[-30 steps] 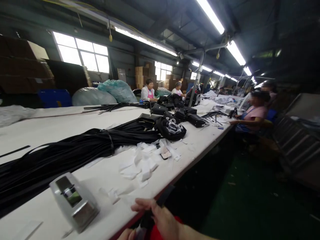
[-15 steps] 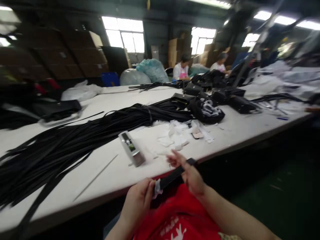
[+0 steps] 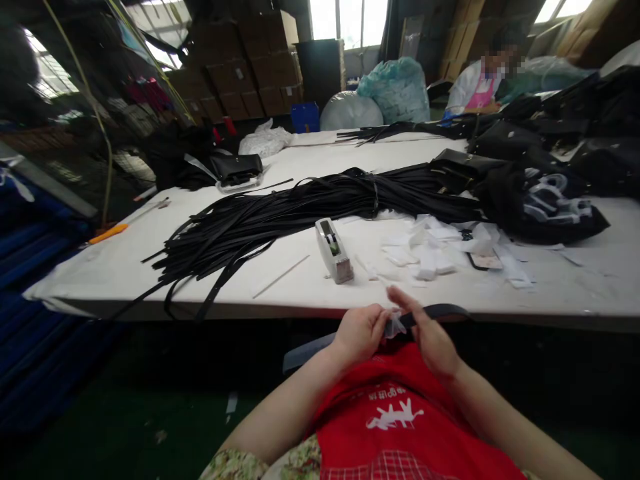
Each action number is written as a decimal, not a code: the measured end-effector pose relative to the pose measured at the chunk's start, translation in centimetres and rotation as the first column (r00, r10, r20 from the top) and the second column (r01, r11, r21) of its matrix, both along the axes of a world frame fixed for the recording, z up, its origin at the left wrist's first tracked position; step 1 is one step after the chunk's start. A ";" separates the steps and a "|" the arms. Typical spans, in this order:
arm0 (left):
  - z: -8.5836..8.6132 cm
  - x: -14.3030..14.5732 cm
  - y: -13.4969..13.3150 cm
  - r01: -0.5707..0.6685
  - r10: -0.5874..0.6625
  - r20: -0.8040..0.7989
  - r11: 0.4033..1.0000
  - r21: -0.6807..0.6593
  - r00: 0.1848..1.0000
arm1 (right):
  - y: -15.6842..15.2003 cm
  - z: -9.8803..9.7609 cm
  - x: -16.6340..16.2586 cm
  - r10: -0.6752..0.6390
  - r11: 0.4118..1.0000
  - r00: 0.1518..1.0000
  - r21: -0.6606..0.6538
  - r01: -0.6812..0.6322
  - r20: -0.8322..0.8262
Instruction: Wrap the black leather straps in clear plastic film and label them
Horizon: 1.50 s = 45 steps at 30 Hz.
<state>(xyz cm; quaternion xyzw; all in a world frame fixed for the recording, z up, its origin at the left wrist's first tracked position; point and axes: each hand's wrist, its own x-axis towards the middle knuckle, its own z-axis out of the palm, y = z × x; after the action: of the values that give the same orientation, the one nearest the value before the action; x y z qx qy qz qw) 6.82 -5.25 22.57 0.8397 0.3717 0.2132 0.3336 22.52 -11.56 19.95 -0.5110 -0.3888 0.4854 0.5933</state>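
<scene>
Below the table's near edge, my left hand (image 3: pixel 361 332) and my right hand (image 3: pixel 431 337) meet over a black strap (image 3: pixel 440 311). The left hand's fingers pinch a clear wrapping (image 3: pixel 395 325) at the strap's end. The right hand's fingers curl round the strap beside it. The strap curves off to the right past my right hand. On the white table (image 3: pixel 125 267) just beyond my hands stands a grey tape dispenser (image 3: pixel 333 249). A long bundle of black straps (image 3: pixel 280 213) lies behind it.
White paper scraps (image 3: pixel 430 250) litter the table right of the dispenser. Black bags (image 3: pixel 540 200) are piled at the right, another black bag (image 3: pixel 236 168) at the far left. A person (image 3: pixel 477 83) sits at the far side. Cardboard boxes (image 3: pixel 250 73) stack behind. Blue crates (image 3: pixel 30 313) stand at my left.
The view has swung left and down. My hands have come together over the strap in front of my body, the left hand now pinching the clear wrapping at its end.
</scene>
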 end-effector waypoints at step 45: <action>9.6 3.3 5.0 -0.254 0.186 0.448 0.962 0.096 0.875 | 8.2 14.1 0.7 0.026 0.937 0.988 0.341 -0.077 0.151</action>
<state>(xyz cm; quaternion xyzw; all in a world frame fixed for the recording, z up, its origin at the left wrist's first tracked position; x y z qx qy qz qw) 10.08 -0.29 32.17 0.7460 0.3636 0.4594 0.3166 23.22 -3.35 34.08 -0.4222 -0.5233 0.3869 0.6311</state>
